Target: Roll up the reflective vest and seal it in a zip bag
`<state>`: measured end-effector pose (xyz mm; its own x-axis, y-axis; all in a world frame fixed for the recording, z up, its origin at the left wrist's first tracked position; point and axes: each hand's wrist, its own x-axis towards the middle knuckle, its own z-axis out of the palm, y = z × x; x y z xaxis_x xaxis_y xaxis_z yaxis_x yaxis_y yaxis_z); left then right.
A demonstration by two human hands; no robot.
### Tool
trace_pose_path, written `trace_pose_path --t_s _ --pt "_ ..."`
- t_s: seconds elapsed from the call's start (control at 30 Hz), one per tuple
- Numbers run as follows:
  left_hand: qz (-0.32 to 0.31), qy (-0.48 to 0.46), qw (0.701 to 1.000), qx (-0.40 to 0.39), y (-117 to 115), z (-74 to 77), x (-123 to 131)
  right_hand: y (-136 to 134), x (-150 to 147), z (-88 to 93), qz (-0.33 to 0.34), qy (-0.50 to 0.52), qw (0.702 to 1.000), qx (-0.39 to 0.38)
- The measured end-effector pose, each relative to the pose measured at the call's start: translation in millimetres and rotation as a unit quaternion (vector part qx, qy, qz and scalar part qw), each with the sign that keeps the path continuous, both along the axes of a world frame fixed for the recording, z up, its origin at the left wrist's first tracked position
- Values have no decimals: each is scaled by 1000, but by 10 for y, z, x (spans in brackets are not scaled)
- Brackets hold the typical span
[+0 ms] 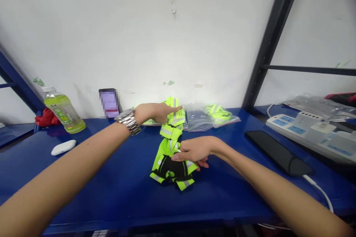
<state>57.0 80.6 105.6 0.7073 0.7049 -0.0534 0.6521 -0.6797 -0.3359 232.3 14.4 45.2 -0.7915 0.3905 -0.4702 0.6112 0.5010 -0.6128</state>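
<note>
The right hand (194, 150) is gripping the middle of the neon vest (170, 164), which is lying bunched at the centre of the blue surface (111, 187). The left hand (155, 113), fingers nearly flat, seems to be pressing its far end, not grasping. The fabric is looking light, soft and limp, so it is best pinched at a strap. Bagged vests (219, 113) are crowding just beyond, and a black phone (278, 152) is lying to the right.
</note>
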Motion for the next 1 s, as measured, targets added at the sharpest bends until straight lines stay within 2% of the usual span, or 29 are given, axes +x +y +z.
trace_pose_path --t_s 0.03,0.07,0.1,0.13,0.2,0.23,0.3,0.4,0.47,0.53,0.6,0.63,0.7,0.73,0.8,0.9,1.0 --pt "2 -6 1000 5 -179 67 -36 5 -3 4 1 -4 1000 -6" --pt "0 -27 999 45 -377 100 -67 12 -6 4 2 -12 1000 -8" --pt "-5 -54 994 94 -582 92 -97 19 -9 1 2 -21 1000 -7" --pt "-22 -72 991 108 -781 43 -130 29 -13 -6 -1 -28 1000 -4" --pt "-92 -77 992 22 -1112 -155 -225 54 -20 -26 -9 -38 999 -1" --pt "-104 -91 990 -13 -1227 -284 -287 69 -24 -37 -12 -42 999 -3" --pt "-91 -119 988 -48 -1349 -541 -425 99 -29 -50 -11 -49 999 -14" --pt "-70 -146 983 -83 -1352 -806 -581 115 -34 -42 -13 -59 998 -24" --pt "-74 -149 983 -82 -1332 -892 -617 86 -39 -32 -30 -56 998 -15" --pt "-78 -147 985 -45 -1333 -939 -605 23 -50 -41 -63 -45 997 12" --pt "-82 -138 987 -2 -1345 -970 -571 -63 -69 -88 -125 -16 986 112" --pt "-86 -132 987 13 -1348 -979 -552 -109 -78 -126 -165 10 968 189" --pt "-92 -125 988 21 -1342 -983 -524 -199 -89 -219 -213 87 911 342" --pt "-92 -126 988 16 -1332 -976 -515 -241 -85 -264 -211 132 885 393" --pt "-87 -133 987 -5 -1306 -949 -502 -321 -53 -328 -160 206 864 431" --pt "-75 -142 986 -37 -1264 -901 -478 -444 37 -333 -109 232 869 424" --pt "-69 -160 983 -57 -1232 -875 -444 -556 100 -310 -86 192 871 444"
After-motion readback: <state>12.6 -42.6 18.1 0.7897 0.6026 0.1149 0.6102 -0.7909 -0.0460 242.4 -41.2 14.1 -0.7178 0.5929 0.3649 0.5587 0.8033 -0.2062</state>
